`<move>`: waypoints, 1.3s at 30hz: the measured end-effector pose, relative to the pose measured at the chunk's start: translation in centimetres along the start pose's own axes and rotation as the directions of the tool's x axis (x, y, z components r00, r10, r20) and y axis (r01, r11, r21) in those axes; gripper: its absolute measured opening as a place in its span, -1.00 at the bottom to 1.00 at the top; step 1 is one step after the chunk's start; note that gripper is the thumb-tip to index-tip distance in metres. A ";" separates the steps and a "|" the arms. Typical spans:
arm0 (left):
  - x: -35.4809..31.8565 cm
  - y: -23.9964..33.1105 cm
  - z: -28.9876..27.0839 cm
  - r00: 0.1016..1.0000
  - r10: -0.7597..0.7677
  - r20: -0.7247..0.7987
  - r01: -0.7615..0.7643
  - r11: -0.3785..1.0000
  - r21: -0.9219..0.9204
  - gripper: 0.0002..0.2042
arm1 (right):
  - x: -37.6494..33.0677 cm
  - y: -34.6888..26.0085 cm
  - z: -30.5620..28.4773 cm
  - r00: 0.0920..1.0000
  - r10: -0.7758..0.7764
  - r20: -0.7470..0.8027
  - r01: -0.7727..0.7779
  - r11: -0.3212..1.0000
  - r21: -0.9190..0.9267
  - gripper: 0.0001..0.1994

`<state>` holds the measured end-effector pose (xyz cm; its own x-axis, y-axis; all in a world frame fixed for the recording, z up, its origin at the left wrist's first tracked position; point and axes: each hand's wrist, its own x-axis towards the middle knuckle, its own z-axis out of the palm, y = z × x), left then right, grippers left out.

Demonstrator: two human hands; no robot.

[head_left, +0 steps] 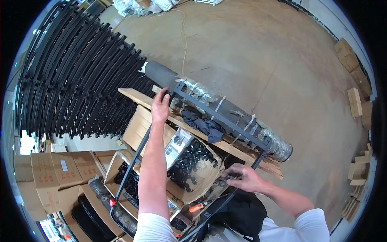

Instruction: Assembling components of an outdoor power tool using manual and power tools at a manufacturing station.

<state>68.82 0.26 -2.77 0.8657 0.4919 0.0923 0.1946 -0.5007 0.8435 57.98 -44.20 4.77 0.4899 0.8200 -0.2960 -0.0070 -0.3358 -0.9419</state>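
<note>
A dark grey metal frame (221, 115) of square tube lies tilted in front of me, its far bar running from upper left to lower right. At the far left corner my left hand (160, 108) is closed round the frame. My right hand (246, 179) is beside the right side bar with thumb and fingers pinched together; something small and dark shows at the fingertips, too small to name. Between the side bars, below the frame, sits an open carton (201, 193) with many small black plastic parts (189, 163). A small silver-grey box (177, 146) stands at its left edge.
Stacks of black metal frames (76, 76) fill the left. Past the far bar lie a wrapped roll (238, 119), a wooden plank (139, 97) and a dark cloth (202, 124). An orange-handled tool (197, 207) lies near me. Cardboard boxes (60, 171) stand at lower left.
</note>
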 end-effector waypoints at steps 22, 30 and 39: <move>1.6 -2.1 2.0 0.991 0.091 0.098 -0.046 0.919 -0.392 -0.69 | -8.9 0.6 -8.1 0.766 0.133 -0.629 -0.429 0.834 -0.346 -0.67; 0.7 1.0 2.2 0.996 0.078 0.034 -0.073 0.991 -0.114 -0.74 | -8.1 0.4 -6.9 0.805 0.019 -0.593 -0.349 0.824 -0.447 -0.69; 1.2 -1.8 1.0 0.996 0.079 0.027 -0.064 0.924 -0.377 -0.66 | -5.6 0.1 -6.2 0.896 -0.040 -0.443 -0.286 0.709 -0.645 -0.64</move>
<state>69.98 1.02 -4.67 0.8904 0.4315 0.1450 -0.0494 -0.2250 0.9731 60.66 -51.72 7.30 0.8249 0.5431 -0.1568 0.4167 -0.7717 -0.4806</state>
